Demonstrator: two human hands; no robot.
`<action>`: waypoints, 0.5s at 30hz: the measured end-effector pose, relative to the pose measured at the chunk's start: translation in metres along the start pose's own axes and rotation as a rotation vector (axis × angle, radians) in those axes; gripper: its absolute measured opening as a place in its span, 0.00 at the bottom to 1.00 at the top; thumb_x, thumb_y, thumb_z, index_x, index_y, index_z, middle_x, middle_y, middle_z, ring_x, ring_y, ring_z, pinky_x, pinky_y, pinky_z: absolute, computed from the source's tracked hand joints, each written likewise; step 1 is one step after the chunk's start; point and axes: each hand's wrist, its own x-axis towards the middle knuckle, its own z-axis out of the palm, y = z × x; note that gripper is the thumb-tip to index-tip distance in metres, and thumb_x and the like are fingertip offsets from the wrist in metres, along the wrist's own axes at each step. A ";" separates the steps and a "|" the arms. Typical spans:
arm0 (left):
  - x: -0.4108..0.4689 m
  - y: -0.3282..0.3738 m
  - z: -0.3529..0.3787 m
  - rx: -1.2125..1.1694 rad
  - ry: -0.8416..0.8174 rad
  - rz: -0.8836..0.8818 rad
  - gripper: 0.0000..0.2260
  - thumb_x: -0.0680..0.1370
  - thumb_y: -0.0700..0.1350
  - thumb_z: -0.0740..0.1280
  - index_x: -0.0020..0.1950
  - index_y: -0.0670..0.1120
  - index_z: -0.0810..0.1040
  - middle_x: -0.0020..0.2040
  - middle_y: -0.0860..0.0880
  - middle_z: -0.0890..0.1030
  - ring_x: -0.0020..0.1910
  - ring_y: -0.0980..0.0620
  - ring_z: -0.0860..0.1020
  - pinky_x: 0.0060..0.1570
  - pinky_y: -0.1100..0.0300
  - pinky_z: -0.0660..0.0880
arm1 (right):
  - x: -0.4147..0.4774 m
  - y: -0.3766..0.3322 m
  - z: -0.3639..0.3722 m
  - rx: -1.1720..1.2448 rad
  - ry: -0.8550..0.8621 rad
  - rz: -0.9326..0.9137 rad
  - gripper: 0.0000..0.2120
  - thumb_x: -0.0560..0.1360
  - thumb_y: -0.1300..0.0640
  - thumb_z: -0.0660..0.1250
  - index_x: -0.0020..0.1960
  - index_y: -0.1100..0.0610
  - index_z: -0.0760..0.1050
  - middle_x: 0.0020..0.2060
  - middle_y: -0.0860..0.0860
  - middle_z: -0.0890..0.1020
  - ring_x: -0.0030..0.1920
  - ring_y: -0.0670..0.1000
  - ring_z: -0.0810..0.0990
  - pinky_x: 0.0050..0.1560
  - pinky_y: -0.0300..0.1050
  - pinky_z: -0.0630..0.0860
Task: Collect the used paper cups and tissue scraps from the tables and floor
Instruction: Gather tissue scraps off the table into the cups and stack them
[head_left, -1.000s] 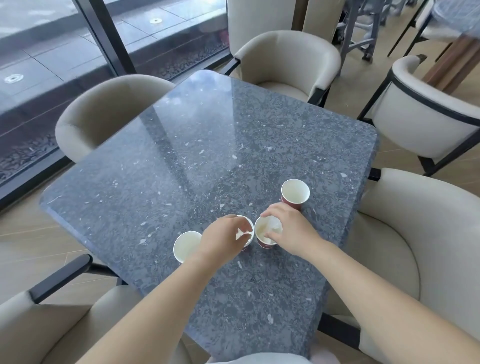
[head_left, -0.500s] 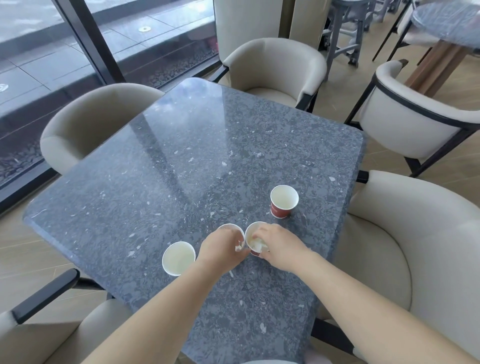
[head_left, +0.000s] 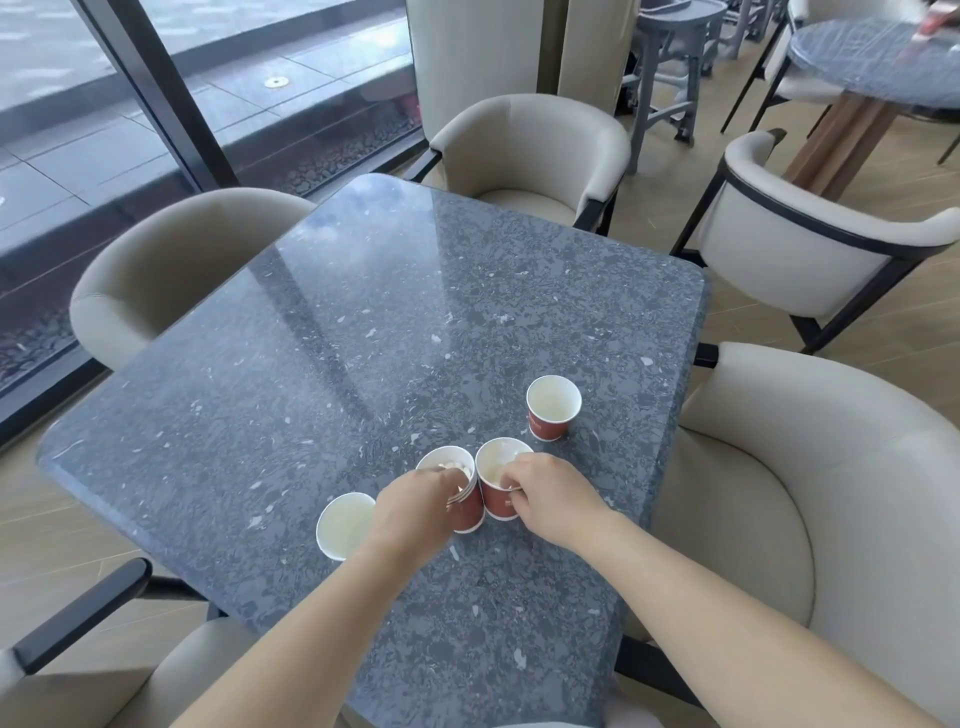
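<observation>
The two red paper cups with white interiors at the centre of the group are standing upright and touching side by side, in the near half of the dark grey speckled stone table (head_left: 363, 332), toward its right edge. The left-held cup (head_left: 445, 465) and the right-held cup (head_left: 496, 483) are each showing pale crumpled material inside, apparently tissue.

The left hand (head_left: 415, 512) is wrapping curled fingers around the rim and wall of the left-held cup. The right hand (head_left: 550, 499) is pinching the near rim of the right-held cup, thumb against the wall. Neither hand is spread wide.

Two matching cups are standing free, long axes vertical, mouths up:
- The near free cup (head_left: 344, 525) is sitting just beside the left wrist, toward the near-left edge, so the left hand is closer.
- The far free cup (head_left: 552, 410) is standing beyond the right hand, nearer the right edge and apart from the pair, so the right hand is closer.

Judgement: nesting is depending on this layout, with each held cup lined up over its nearer free cup.

A cream upholstered armchair (head_left: 779, 519) is bordering the right edge.
</observation>
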 end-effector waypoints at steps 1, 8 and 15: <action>-0.002 0.000 -0.003 -0.003 0.020 0.004 0.07 0.72 0.45 0.63 0.49 0.50 0.75 0.49 0.52 0.79 0.48 0.46 0.77 0.40 0.53 0.74 | -0.001 -0.002 -0.002 0.018 0.022 -0.007 0.11 0.74 0.61 0.58 0.53 0.57 0.76 0.52 0.55 0.79 0.53 0.57 0.76 0.51 0.50 0.74; -0.024 -0.008 -0.027 -0.086 0.269 0.044 0.07 0.72 0.47 0.66 0.48 0.52 0.78 0.46 0.54 0.80 0.45 0.47 0.78 0.35 0.56 0.73 | -0.009 -0.020 -0.015 0.110 0.150 -0.071 0.08 0.73 0.63 0.60 0.49 0.59 0.77 0.48 0.56 0.79 0.50 0.57 0.76 0.49 0.52 0.74; -0.053 -0.027 -0.048 -0.132 0.484 -0.010 0.11 0.67 0.41 0.73 0.47 0.51 0.82 0.43 0.52 0.83 0.40 0.45 0.80 0.33 0.58 0.73 | -0.013 -0.042 -0.017 0.150 0.209 -0.130 0.07 0.73 0.64 0.62 0.47 0.59 0.77 0.46 0.55 0.80 0.49 0.56 0.77 0.50 0.53 0.74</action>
